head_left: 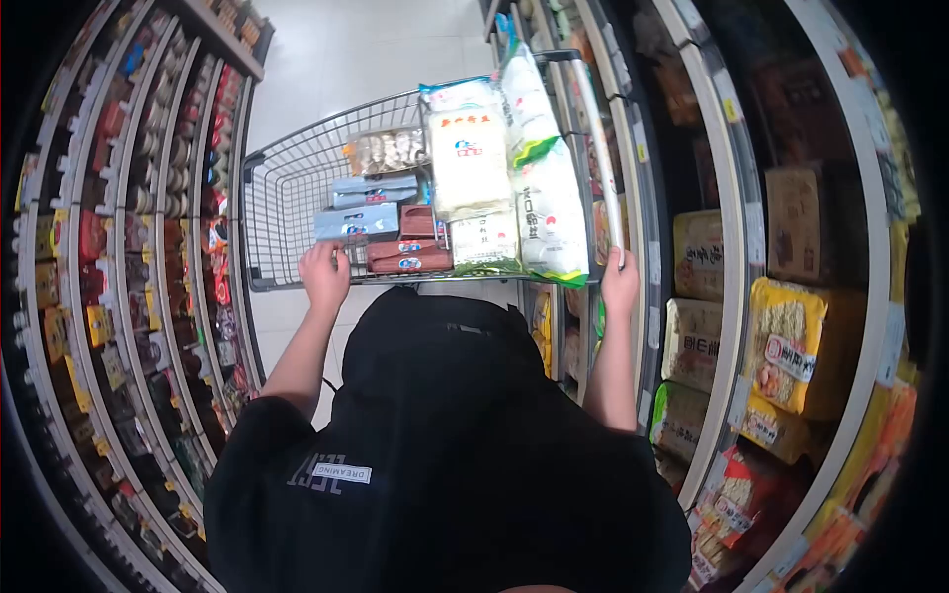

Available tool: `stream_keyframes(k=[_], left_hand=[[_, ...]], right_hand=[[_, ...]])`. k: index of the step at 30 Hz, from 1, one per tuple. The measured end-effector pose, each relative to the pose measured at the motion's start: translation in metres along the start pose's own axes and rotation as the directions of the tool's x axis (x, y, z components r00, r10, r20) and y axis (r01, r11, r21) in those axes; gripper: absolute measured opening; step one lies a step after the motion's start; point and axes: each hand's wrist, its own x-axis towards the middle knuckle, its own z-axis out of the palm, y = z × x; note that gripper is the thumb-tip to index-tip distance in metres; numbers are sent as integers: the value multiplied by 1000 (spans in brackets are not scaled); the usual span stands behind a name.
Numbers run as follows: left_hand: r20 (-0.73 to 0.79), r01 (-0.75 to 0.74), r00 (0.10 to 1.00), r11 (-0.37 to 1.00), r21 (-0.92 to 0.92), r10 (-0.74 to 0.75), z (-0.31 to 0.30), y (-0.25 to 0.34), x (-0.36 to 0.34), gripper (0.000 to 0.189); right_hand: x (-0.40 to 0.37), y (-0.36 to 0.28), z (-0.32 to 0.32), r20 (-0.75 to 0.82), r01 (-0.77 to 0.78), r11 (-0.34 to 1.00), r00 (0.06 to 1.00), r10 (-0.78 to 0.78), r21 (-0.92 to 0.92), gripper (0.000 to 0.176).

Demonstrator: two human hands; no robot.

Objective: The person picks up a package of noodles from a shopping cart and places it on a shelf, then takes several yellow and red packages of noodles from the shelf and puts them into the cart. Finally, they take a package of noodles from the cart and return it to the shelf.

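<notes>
A wire shopping cart (pixel 346 111) stands sideways before me. My left hand (pixel 324 275) is curled over its near side rim, close to a grey-blue pack (pixel 356 219). At the right, my right hand (pixel 620 281) is closed around the near end of the cart's pale handle bar (pixel 605 173). Inside the cart lie reddish-brown packs (pixel 410 257), a clear bag of pale pieces (pixel 388 151), a large bag of white contents (pixel 470 163) and green-and-white bags (pixel 554 212). The bag nearest the handle leans above the cart's edge.
Shelves of small packets (pixel 148 198) line the left side. On the right, close to my right arm, shelves hold yellow noodle packs (pixel 786 346) and paper-wrapped packs (pixel 695 252). Pale tiled floor (pixel 336 44) runs beyond the cart.
</notes>
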Motion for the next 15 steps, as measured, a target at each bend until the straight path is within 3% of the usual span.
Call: stream_keyframes(k=[3, 4, 9, 13, 15], left_hand=[[-102, 8, 995, 981, 195, 12, 17, -7, -18, 17], [-38, 47, 998, 976, 211, -40, 28, -11, -23, 21], [19, 69, 997, 985, 160, -73, 47, -18, -20, 21], [58, 50, 997, 988, 144, -59, 51, -27, -7, 20], [108, 62, 991, 986, 154, -79, 53, -29, 5, 22]], right_hand=[[20, 1, 7, 1, -24, 987, 1000, 25, -162, 56], [21, -3, 8, 5, -18, 982, 1000, 19, -186, 56], [30, -14, 18, -35, -28, 968, 999, 19, -251, 61], [37, -16, 35, -174, -35, 959, 985, -15, -281, 62], [41, -26, 38, -147, -77, 967, 988, 42, -243, 61]])
